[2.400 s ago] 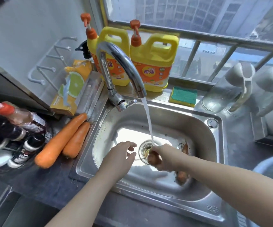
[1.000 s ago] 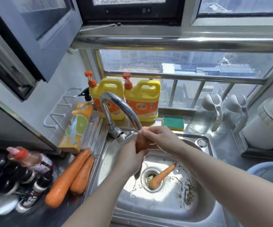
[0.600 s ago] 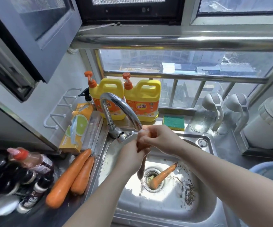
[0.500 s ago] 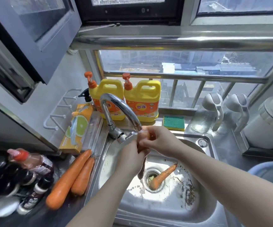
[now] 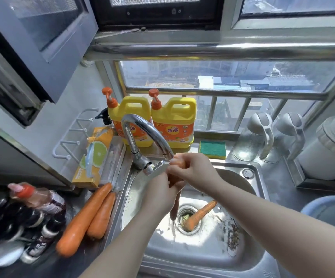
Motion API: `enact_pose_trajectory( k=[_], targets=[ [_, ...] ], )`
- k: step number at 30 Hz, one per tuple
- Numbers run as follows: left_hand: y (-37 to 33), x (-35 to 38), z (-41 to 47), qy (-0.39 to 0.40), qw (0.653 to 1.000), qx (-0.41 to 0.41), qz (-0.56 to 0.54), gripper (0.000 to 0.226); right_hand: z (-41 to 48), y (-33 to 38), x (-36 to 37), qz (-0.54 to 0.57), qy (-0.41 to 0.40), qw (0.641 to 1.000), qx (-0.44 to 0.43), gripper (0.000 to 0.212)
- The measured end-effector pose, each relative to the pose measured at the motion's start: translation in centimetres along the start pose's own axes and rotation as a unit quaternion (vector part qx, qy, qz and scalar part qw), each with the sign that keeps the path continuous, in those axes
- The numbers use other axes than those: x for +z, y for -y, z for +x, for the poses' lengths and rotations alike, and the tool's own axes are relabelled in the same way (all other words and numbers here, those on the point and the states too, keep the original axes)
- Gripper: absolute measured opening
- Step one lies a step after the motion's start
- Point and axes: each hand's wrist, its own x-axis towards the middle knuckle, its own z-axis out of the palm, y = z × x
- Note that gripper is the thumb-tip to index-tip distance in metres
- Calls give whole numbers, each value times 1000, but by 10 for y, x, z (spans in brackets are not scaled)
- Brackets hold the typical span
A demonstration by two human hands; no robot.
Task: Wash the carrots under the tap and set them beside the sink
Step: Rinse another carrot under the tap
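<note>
I hold one carrot [image 5: 176, 201] upright right under the spout of the chrome tap [image 5: 144, 129]. My right hand [image 5: 192, 169] grips its thick top end, and my left hand [image 5: 160, 192] wraps its middle. The thin tip hangs down toward the drain. A second carrot [image 5: 199, 214] lies in the steel sink [image 5: 212, 255], its thick end resting on the drain strainer. Two more carrots [image 5: 86, 217] lie side by side on the dark counter just left of the sink.
Two yellow detergent jugs [image 5: 152, 121] and a green sponge [image 5: 212, 149] sit on the sill behind the tap. Dark bottles [image 5: 22, 213] crowd the left counter. A yellow box [image 5: 94, 157] leans by the wall. Clear jugs [image 5: 251, 137] stand right; a blue basin [image 5: 329, 211] at the right edge.
My hands lifted the carrot from the sink floor up to the spout. Over the last second they kept rubbing it there, barely shifting.
</note>
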Motion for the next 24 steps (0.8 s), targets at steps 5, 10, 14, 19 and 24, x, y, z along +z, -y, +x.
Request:
enact_pose_trajectory(
  k=[5,10,14,19,24],
  targets=[
    [3,-6,3,26,998,-6,-49,15,7,-9,-14,127,150,979,51,25],
    [4,3,1,19,1000,6,-5,33,0,-5,2,-7,-9,1000,18,19],
    [11,6,1,29,997,-13,-77,48,2,-12,-1,115,89,987,67,48],
    [15,6,-2,28,966,-53,-252,49,-17,-27,1,191,172,959,120,42],
    [15,12,0,43,928,-90,-359,52,-27,-30,-6,163,209,949,168,51]
  ],
)
